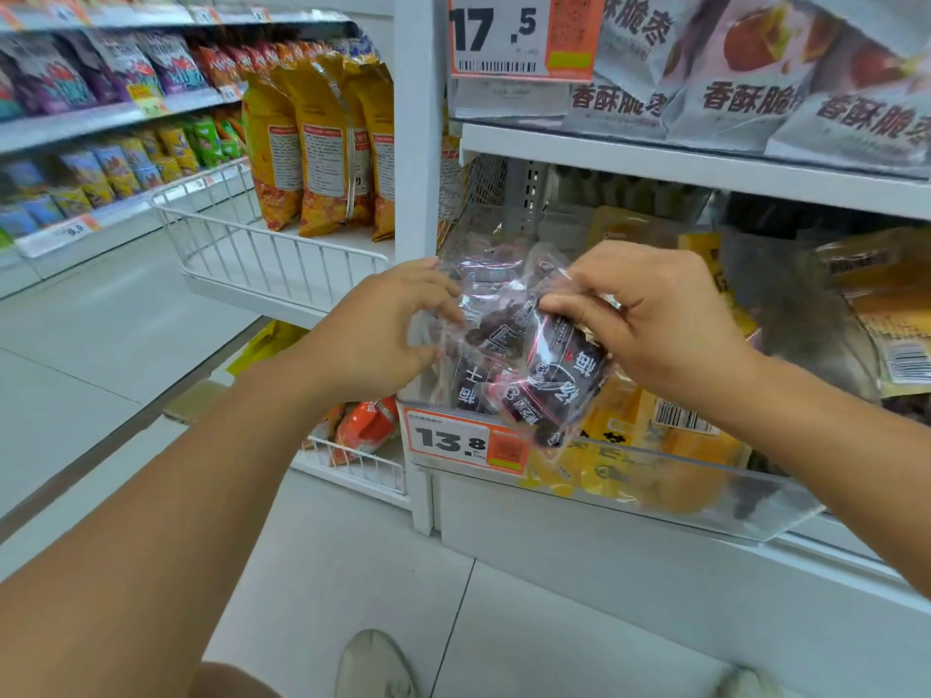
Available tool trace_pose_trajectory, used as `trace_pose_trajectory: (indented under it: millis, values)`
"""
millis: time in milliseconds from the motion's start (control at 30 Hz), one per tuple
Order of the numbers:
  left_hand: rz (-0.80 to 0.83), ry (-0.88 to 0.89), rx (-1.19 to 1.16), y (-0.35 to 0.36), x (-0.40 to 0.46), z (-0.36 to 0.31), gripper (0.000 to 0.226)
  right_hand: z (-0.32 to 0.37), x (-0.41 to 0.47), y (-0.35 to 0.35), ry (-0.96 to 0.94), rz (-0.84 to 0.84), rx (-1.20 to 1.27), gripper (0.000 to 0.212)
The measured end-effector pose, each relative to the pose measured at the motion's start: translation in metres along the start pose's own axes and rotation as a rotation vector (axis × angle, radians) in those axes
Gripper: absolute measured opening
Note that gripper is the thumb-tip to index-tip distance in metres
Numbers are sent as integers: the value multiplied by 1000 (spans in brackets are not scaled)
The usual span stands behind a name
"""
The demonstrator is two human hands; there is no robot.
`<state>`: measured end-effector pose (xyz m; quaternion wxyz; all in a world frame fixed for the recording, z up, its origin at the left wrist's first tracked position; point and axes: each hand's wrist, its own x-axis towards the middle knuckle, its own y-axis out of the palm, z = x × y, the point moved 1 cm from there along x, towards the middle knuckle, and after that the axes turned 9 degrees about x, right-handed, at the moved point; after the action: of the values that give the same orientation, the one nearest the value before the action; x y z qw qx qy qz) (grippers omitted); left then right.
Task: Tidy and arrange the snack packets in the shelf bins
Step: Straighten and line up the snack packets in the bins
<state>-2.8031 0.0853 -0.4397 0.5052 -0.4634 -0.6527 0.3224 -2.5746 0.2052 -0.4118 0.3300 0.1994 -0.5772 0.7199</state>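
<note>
Both hands are at the front of the clear bin (705,501) on the middle shelf, on the same bunch of dark packets.

Right hand (650,319): thumb and forefinger pinch the top edge of a dark packet (559,380). It hangs tilted, its lower end over the bin's front lip, overlapping the 13.8 tag (466,440).

Left hand (388,330): fingers curled round the left side of a second dark packet (491,324), thumb underneath. That one sits just behind and left of the first, touching it. More dark packets (496,267) stand in the bin's left compartment behind both; count unclear through glare on the wrappers.

Right of them in the same bin: yellow packets (670,430), some showing through the clear front wall. Far right looks like more yellow-and-dark bags, too blurred to tell.

Shelf above: white packets (745,83) with red fruit print, leaning forward, plus a 17.5 tag (524,35) at their left.

Left of the white post (418,143): wire basket (262,264) holding tall orange-yellow bags (322,143) upright at the back. Lower basket has an orange bag (365,428) lying down.

Far left aisle: shelves of purple, blue, green snack bags (116,73).

Floor: pale tiles; shoe (375,665) at bottom centre, another at the bottom right edge.
</note>
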Motion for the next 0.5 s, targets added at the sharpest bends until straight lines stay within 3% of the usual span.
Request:
trace_pose_trajectory:
  millis: [100, 200, 333, 500]
  values:
    - [-9, 12, 56, 2, 4, -4, 32, 2, 1, 2, 0, -136, -29, 42]
    - [12, 6, 34, 1, 3, -7, 51, 4, 5, -4, -33, -303, -21, 33]
    - [10, -25, 1, 6, 3, -11, 64, 10, -6, 17, -101, -279, -102, 36]
    - [-45, -71, 159, 9, 6, -8, 38, 10, -11, 23, -74, -243, 10, 35]
